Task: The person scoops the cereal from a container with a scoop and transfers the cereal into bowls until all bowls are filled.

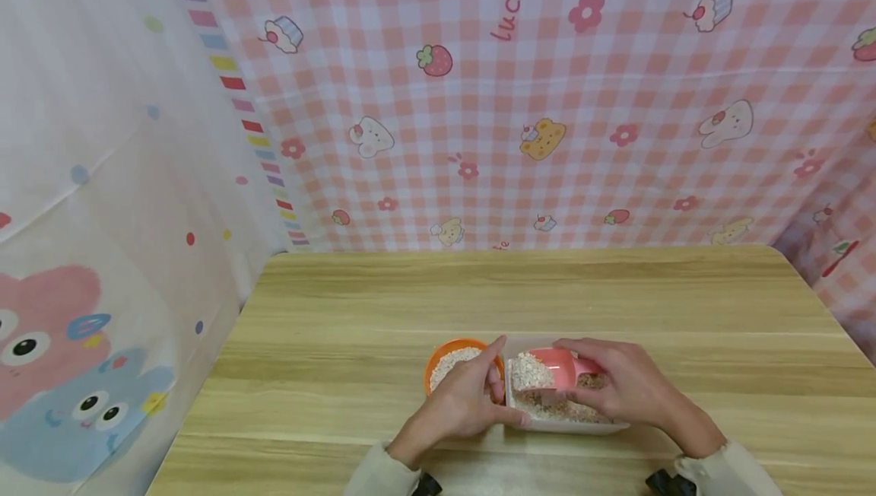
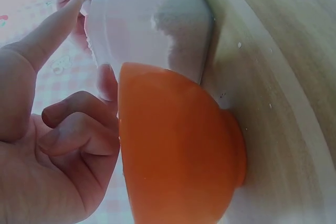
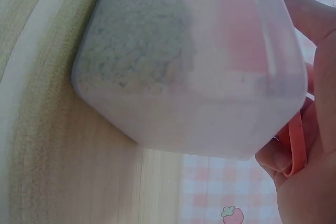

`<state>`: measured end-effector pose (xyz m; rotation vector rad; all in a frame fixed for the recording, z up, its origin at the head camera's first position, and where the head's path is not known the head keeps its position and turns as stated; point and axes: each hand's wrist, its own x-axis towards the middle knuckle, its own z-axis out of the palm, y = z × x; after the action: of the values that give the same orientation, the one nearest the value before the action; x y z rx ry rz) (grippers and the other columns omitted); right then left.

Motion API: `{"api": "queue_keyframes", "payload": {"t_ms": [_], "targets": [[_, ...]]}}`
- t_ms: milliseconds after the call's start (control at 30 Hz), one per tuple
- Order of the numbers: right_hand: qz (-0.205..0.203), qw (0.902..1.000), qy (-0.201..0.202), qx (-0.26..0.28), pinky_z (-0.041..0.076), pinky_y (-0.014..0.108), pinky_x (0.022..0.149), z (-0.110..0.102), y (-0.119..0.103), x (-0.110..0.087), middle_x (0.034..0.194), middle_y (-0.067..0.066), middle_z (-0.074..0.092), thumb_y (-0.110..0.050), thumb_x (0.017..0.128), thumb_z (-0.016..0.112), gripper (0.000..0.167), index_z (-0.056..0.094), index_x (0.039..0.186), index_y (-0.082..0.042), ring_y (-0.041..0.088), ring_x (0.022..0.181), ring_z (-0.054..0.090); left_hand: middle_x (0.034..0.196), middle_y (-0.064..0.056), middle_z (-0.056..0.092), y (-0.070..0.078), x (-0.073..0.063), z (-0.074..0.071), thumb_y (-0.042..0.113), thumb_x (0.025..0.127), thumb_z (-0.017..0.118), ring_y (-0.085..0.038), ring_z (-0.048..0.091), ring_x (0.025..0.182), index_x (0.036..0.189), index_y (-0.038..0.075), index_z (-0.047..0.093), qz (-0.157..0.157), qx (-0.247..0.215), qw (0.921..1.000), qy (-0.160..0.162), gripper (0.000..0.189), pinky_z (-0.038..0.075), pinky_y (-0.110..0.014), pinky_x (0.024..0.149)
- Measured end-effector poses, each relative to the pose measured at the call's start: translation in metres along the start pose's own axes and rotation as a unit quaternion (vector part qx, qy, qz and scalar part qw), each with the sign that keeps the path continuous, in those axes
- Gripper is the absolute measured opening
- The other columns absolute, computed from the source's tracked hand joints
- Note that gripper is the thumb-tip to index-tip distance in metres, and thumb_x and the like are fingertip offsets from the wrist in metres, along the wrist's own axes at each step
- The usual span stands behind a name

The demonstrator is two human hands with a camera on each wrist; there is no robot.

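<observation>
My right hand point(image 1: 626, 380) grips a pink scoop point(image 1: 563, 365) by its handle. Pale, oat-like flakes point(image 1: 529, 371) fill the scoop's front end. It is held level over a translucent white container point(image 1: 571, 427), and more flakes lie inside the container, showing through its wall point(image 3: 142, 40). My left hand point(image 1: 465, 397) is between the container and an orange bowl point(image 2: 173, 140) of similar pale flakes. Its thumb reaches to the container's near left corner, while the other fingers, loosely bent, lie beside the bowl's rim. In the right wrist view the container hides most of the scoop.
Bowl and container stand side by side on a wood-grain table point(image 1: 383, 298) near its front. A few crumbs lie on the tabletop beside the bowl. A pink checked cloth point(image 1: 479, 100) hangs behind the table, and a white printed cloth point(image 1: 137, 176) hangs on the left.
</observation>
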<state>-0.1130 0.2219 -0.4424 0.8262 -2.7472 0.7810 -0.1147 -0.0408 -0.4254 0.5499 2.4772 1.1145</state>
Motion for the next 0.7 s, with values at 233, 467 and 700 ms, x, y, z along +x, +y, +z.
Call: {"api": "queue_keyframes", "payload": {"t_ms": [233, 467, 700], "targets": [[-0.001, 1.0000, 0.004, 0.007, 0.049, 0.025, 0.065, 0.001, 0.000, 0.000, 0.112, 0.004, 0.073, -0.033, 0.073, 0.087, 0.058, 0.069, 0.124, -0.012, 0.001, 0.083, 0.061, 0.078, 0.010, 0.057, -0.001, -0.002, -0.002, 0.043, 0.072, 0.088, -0.003, 0.044, 0.062, 0.156, 0.013, 0.029, 0.007, 0.010, 0.9999, 0.012, 0.107, 0.042, -0.022, 0.081], [0.003, 0.9999, 0.006, 0.012, 0.051, 0.027, 0.067, 0.002, 0.001, -0.001, 0.112, 0.002, 0.073, -0.033, 0.073, 0.087, 0.057, 0.069, 0.123, -0.015, 0.002, 0.085, 0.062, 0.079, 0.010, 0.057, -0.004, -0.003, -0.005, 0.041, 0.072, 0.088, -0.003, 0.043, 0.063, 0.155, 0.013, 0.032, 0.010, 0.006, 0.9996, 0.027, 0.104, 0.042, -0.021, 0.073], [0.005, 0.9996, 0.008, 0.027, 0.048, 0.025, 0.065, 0.003, 0.001, 0.000, 0.111, 0.003, 0.073, -0.031, 0.073, 0.088, 0.057, 0.069, 0.124, -0.015, -0.001, 0.078, 0.056, 0.082, 0.010, 0.057, -0.007, -0.006, -0.012, 0.040, 0.075, 0.086, -0.005, 0.041, 0.058, 0.153, 0.014, 0.036, 0.010, -0.009, 0.9992, 0.038, 0.096, 0.042, -0.021, 0.066]]}}
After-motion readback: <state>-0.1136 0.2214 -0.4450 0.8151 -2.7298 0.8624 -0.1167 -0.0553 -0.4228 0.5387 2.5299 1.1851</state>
